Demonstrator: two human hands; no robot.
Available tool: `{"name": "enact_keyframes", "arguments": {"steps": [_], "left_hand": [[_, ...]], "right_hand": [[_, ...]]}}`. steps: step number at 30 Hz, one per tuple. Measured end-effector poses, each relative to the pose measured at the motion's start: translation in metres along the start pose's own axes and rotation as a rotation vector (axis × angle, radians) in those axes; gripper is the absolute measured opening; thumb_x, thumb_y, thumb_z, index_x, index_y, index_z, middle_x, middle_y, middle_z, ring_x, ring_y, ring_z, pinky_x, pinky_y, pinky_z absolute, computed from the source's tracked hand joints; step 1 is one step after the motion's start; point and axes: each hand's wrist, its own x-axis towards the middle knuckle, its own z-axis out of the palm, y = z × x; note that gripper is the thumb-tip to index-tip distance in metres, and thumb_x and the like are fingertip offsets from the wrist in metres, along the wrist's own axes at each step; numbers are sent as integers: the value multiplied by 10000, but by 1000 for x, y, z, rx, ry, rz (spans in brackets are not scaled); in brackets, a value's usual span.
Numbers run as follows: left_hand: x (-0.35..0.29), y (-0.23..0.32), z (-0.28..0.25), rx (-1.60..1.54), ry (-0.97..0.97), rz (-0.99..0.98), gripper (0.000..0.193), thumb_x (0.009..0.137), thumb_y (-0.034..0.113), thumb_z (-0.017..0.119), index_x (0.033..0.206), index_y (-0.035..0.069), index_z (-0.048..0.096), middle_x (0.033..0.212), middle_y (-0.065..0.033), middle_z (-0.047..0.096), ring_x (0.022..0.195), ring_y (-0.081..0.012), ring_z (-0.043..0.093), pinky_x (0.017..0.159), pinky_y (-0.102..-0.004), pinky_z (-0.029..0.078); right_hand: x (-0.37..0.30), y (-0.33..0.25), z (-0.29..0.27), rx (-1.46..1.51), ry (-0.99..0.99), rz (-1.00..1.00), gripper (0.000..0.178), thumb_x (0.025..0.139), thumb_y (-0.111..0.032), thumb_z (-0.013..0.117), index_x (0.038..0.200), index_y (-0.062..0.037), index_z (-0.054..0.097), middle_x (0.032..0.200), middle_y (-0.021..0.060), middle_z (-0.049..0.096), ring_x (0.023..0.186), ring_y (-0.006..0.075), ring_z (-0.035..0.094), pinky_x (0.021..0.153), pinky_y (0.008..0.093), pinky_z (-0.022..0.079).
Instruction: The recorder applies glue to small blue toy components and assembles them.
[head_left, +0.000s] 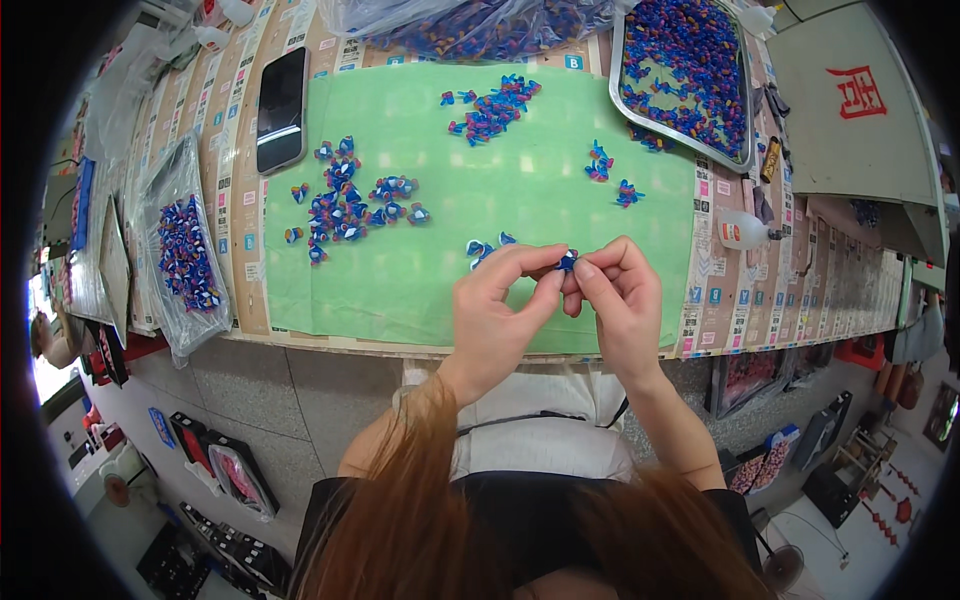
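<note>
Close to the near edge of the green sheet (pixel 400 310), my left hand (pixel 500 312) and my right hand (pixel 625 300) meet fingertip to fingertip. Between them they pinch a small blue-and-white piece (pixel 567 261), mostly covered by the fingers. A couple of similar blue-and-white pieces (pixel 479 248) lie just beyond my left hand. Farther left is a loose group of blue, white and orange pieces (pixel 345 208). Toward the far side sits a heap of small blue and red parts (pixel 493 112). Two little clusters of such parts (pixel 600 162) lie beyond my right hand.
A metal tray (pixel 618 85) full of blue, red and yellow parts stands at the far right, by a white squeeze bottle (pixel 742 230). A phone (pixel 282 110) lies at the far left. Left of the sheet is a plastic-wrapped tray (pixel 165 300). Plastic bagging (pixel 480 25) covers more parts behind.
</note>
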Motion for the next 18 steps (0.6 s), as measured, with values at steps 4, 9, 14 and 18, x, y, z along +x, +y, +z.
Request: {"name": "enact_keyframes", "arguments": {"steps": [4,9,14,18], "left_hand": [[0,0,0,-9,2,-1,180,697,-29,570,875,-2,582,781,-67,592,702,-136,556,647,-243,428],[2,3,-3,-69,-28,-18,163,721,-42,547,875,-1,583,832,-72,590,757,-136,551,692,-243,423],[4,9,-4,-326,-90,-90,151,775,-79,471,893,-27,549,989,-143,552,911,-169,536,801,-255,423],[5,8,-7,-356,-129,-98,175,779,-64,467,910,-10,570,1010,-118,550,934,-162,518,813,-259,399]], "right_hand": [[0,0,0,-3,1,10,74,820,-50,474,783,-7,426,696,92,561,563,103,508,529,208,414],[-2,-4,0,-135,-27,-82,56,811,-19,480,833,0,432,741,85,555,613,93,525,558,195,432],[-3,11,-3,-544,104,-555,139,759,18,548,856,-5,450,728,85,557,641,141,559,572,237,448],[0,8,-6,-620,68,-717,184,740,41,561,871,-10,443,733,101,556,652,161,566,582,256,451]]}}
